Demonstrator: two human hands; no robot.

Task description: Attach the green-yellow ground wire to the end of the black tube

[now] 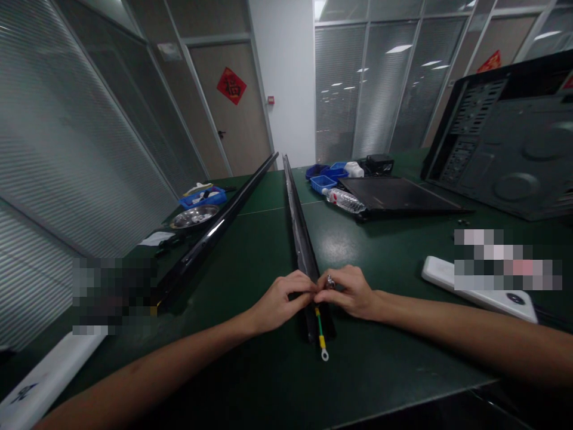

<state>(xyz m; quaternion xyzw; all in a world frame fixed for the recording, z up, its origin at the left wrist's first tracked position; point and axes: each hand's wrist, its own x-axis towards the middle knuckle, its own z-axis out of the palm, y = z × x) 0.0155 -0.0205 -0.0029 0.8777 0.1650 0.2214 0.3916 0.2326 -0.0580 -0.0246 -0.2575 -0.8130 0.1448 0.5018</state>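
Observation:
A long black rail point(301, 233) lies lengthwise on the green table, its near end in front of me. My left hand point(286, 298) and my right hand point(347, 291) meet over it, fingertips pinched together and nearly touching. Whatever sits between the fingertips is too small or hidden to name. Just below them a short green and yellow wire point(320, 327) with a ring terminal point(324, 355) sticks out toward the table's front edge. A ring is visible on a finger of my right hand.
A second black rail point(215, 230) lies to the left, near a metal bowl point(194, 217) and a blue basket point(203, 197). On the right are a plastic bottle point(344, 200), a flat black panel point(396, 195), a large black metal case point(505, 143) and a white device point(478, 286).

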